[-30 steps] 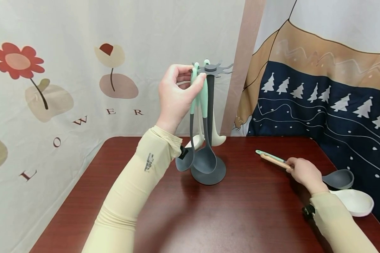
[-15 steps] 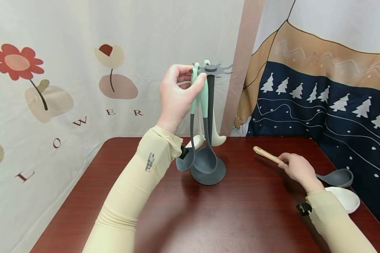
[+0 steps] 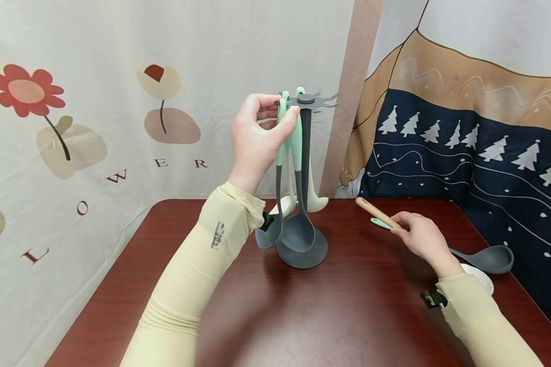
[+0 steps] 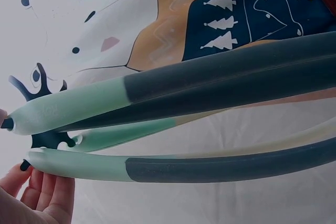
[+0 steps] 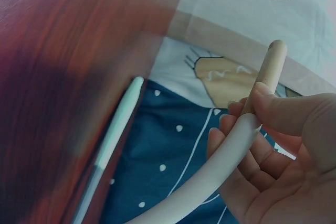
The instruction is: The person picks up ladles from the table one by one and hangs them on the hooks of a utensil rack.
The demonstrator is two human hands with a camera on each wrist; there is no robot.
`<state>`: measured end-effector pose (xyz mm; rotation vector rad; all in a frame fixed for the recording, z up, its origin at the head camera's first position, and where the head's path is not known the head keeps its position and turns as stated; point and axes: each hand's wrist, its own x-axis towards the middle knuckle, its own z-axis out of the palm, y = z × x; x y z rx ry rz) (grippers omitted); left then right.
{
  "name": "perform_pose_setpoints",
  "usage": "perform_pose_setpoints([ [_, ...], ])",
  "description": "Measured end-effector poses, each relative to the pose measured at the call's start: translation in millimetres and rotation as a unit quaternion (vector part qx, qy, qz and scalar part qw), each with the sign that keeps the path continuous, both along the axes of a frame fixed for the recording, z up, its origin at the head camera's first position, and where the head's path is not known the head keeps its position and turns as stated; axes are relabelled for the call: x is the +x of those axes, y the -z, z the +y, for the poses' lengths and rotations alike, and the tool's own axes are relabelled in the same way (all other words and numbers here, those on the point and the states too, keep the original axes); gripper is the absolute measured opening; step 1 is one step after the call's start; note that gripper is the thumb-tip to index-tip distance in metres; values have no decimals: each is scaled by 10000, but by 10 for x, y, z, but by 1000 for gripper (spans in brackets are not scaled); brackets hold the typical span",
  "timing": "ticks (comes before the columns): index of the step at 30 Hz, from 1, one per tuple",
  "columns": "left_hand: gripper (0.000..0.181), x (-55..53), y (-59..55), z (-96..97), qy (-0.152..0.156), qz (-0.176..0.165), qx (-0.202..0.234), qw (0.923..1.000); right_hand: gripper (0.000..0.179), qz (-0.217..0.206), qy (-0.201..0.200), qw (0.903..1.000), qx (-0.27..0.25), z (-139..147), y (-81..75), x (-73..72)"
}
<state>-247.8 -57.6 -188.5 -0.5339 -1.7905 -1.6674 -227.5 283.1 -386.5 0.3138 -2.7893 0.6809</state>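
A dark grey utensil rack (image 3: 305,153) stands on the table, its top ringed with hooks. My left hand (image 3: 259,135) holds hook tips on its left side, thumb and fingertips at the dark ends in the left wrist view. Two grey ladles (image 3: 298,232) with mint handles (image 4: 79,169) hang there, white-headed utensils (image 3: 318,204) behind them. In my right hand (image 3: 420,237) is a white ladle (image 5: 210,182), gripped by its wooden handle (image 3: 372,208). Its head is partly hidden by my sleeve. Another grey ladle (image 3: 493,259) with a mint handle lies on the table beneath.
The reddish-brown table (image 3: 340,316) has its right edge close to the lying ladle. A flower-printed curtain (image 3: 96,127) hangs behind, and a navy curtain (image 3: 464,163) with white trees hangs at the right.
My right hand has lifted and moved left and away from me with the white ladle, its wooden handle now farther back than the lying ladle's mint one. The left hand stays at the rack.
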Motion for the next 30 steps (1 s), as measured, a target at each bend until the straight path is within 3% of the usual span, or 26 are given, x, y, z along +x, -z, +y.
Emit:
perform_pose_setpoints([
  [11,31,2,-1,4,23,12,39,10000,23,380,-124,9974,-601,-165,-131,-36],
  [30,31,-3,-3,5,15,-37,50,10000,24,952,-135,9823,-1609,-411,-486,-107],
])
